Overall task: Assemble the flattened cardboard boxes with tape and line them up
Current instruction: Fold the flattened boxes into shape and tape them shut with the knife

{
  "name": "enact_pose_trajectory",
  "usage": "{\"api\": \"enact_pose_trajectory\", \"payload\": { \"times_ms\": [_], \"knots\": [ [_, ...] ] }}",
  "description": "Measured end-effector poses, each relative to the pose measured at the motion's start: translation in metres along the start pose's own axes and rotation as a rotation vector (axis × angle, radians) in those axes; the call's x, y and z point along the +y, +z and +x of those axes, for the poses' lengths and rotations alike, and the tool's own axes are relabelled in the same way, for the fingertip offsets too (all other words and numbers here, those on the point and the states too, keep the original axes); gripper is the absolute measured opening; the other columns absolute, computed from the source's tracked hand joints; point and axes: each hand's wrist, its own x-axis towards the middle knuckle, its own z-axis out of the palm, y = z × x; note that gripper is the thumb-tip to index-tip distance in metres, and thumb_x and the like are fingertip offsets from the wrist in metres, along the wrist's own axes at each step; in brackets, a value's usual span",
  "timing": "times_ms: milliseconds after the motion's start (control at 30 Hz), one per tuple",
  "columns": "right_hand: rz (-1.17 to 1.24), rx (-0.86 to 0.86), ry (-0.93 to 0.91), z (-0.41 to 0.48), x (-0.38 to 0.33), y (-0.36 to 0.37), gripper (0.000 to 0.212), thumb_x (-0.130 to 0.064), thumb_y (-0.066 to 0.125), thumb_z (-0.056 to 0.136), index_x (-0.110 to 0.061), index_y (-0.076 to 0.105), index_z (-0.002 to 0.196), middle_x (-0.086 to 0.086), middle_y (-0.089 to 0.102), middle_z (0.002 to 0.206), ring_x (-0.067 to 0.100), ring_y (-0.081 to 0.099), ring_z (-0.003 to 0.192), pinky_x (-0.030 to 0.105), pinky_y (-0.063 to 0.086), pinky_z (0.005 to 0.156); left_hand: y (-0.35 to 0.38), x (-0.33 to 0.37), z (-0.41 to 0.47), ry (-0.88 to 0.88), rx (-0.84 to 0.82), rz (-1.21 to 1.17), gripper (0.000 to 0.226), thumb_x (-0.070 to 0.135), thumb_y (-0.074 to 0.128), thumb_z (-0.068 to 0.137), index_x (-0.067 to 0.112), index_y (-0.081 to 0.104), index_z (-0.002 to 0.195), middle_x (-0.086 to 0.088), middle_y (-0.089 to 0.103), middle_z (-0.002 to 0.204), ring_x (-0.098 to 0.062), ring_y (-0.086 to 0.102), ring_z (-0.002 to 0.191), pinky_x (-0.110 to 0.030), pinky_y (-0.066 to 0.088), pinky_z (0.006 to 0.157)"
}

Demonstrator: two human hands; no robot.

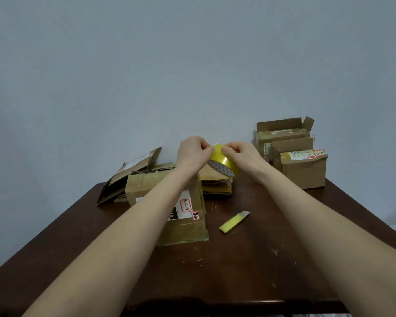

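**Partly done: two boxes in line, a third awaiting tape**

Two assembled boxes are seen at the far right of the worktop. The rear box has its top flaps open, and the front box is set just before it, touching or nearly so. Both are judged to be finished and placed in line.

A third box is stood near the middle of the worktop, partly hidden beneath the left forearm. It appears to be erected, but whether its seam is taped cannot be told.

The tape roll is held in the air above and behind that box, between both hands. It is pinched at its upper edge by the fingers of the left hand. The fingers of the right hand are curled over its rim. The loose end is probably being sought, though no freed strip can be made out.

A yellow knife is laid on the worktop to the right of the third box, untouched.

Flattened cardboard is leaned against the wall at the far left. A flat stack is laid behind the third box. These are judged to be left to erect, tape and add to the line.
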Motion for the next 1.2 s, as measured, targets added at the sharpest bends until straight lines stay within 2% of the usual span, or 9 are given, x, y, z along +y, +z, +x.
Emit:
{"api": "enact_pose_trajectory", "payload": {
  "times_ms": [200, 367, 500, 633, 700, 767, 900, 1033, 1200],
  "knots": [
    [0.161, -0.018, -0.061, 0.004, -0.023, -0.001, 0.055, -0.026, 0.083, 0.072, -0.020, 0.053, 0.118, -0.003, 0.060, 0.107, 0.012, 0.058, 0.095, 0.028, 0.049, 0.081, -0.035, -0.008, 0.021, -0.130, 0.132, -0.264, 0.020, 0.015, 0.061, 0.080, 0.016, 0.060, 0.061, 0.005, 0.064, 0.065, -0.020, 0.069, 0.062, -0.042, 0.059, 0.070],
    [0.347, 0.036, -0.120, 0.028, -0.055, 0.017, 0.038, -0.026, 0.082, 0.073, -0.020, 0.058, 0.102, -0.001, 0.062, 0.090, 0.014, 0.059, 0.081, 0.029, 0.048, 0.073, -0.078, -0.028, 0.028, -0.225, 0.213, -0.401, 0.023, 0.006, 0.061, 0.082, 0.009, 0.055, 0.060, -0.006, 0.055, 0.062, -0.015, 0.054, 0.054, -0.031, 0.056, 0.051],
    [0.217, -0.081, -0.178, 0.047, -0.073, 0.037, 0.047, -0.035, 0.082, 0.073, -0.020, 0.066, 0.115, -0.005, 0.064, 0.102, 0.010, 0.059, 0.091, 0.021, 0.045, 0.073, -0.110, -0.065, 0.025, -0.311, 0.281, -0.449, 0.024, 0.003, 0.055, 0.086, 0.007, 0.055, 0.063, -0.005, 0.054, 0.063, -0.011, 0.048, 0.055, -0.026, 0.057, 0.049],
    [0.074, -0.197, -0.221, 0.061, -0.084, 0.061, 0.052, -0.042, 0.080, 0.072, -0.024, 0.067, 0.118, -0.006, 0.062, 0.121, 0.012, 0.055, 0.110, 0.027, 0.044, 0.091, -0.117, -0.103, 0.012, -0.391, 0.305, -0.432, 0.026, 0.000, 0.055, 0.085, 0.006, 0.054, 0.060, -0.006, 0.051, 0.062, -0.012, 0.047, 0.056, -0.025, 0.056, 0.047],
    [-0.063, -0.267, -0.246, 0.065, -0.084, 0.070, 0.054, -0.044, 0.081, 0.070, -0.025, 0.067, 0.119, -0.006, 0.062, 0.126, 0.012, 0.053, 0.117, 0.026, 0.042, 0.096, -0.118, -0.120, 0.006, -0.442, 0.333, -0.442, 0.026, 0.000, 0.055, 0.085, 0.006, 0.053, 0.060, -0.006, 0.052, 0.068, -0.011, 0.051, 0.056, -0.028, 0.059, 0.054],
    [-0.172, -0.344, -0.259, 0.066, -0.079, 0.077, 0.053, -0.043, 0.081, 0.071, -0.026, 0.067, 0.119, -0.005, 0.061, 0.128, 0.012, 0.051, 0.118, 0.023, 0.039, 0.091, -0.117, -0.138, 0.001, -0.492, 0.331, -0.460, 0.024, 0.001, 0.055, 0.086, 0.007, 0.053, 0.062, -0.005, 0.053, 0.073, -0.009, 0.053, 0.050, -0.028, 0.058, 0.056],
    [-0.193, -0.417, -0.246, 0.065, -0.076, 0.081, 0.049, -0.042, 0.078, 0.074, -0.025, 0.065, 0.118, -0.006, 0.056, 0.118, 0.013, 0.049, 0.108, 0.024, 0.038, 0.084, -0.102, -0.157, -0.013, -0.580, 0.304, -0.496, 0.023, 0.005, 0.056, 0.086, 0.010, 0.053, 0.064, -0.005, 0.051, 0.069, -0.010, 0.049, 0.050, -0.020, 0.050, 0.042],
    [-0.124, -0.338, -0.192, 0.062, -0.074, 0.084, 0.046, -0.041, 0.081, 0.070, -0.020, 0.059, 0.105, -0.005, 0.056, 0.101, 0.015, 0.053, 0.094, 0.024, 0.043, 0.066, -0.099, -0.165, -0.024, -0.613, 0.314, -0.529, 0.023, 0.006, 0.057, 0.087, 0.012, 0.054, 0.065, -0.003, 0.053, 0.064, -0.010, 0.044, 0.040, -0.019, 0.042, 0.039],
    [-0.013, -0.249, -0.194, 0.057, -0.081, 0.091, 0.043, -0.043, 0.083, 0.067, -0.020, 0.065, 0.099, -0.004, 0.062, 0.096, 0.012, 0.056, 0.088, 0.024, 0.043, 0.066, -0.097, -0.168, -0.033, -0.642, 0.345, -0.537, 0.021, 0.005, 0.053, 0.089, 0.011, 0.055, 0.069, -0.002, 0.054, 0.063, -0.012, 0.043, 0.042, -0.022, 0.039, 0.040]
  ]
}}
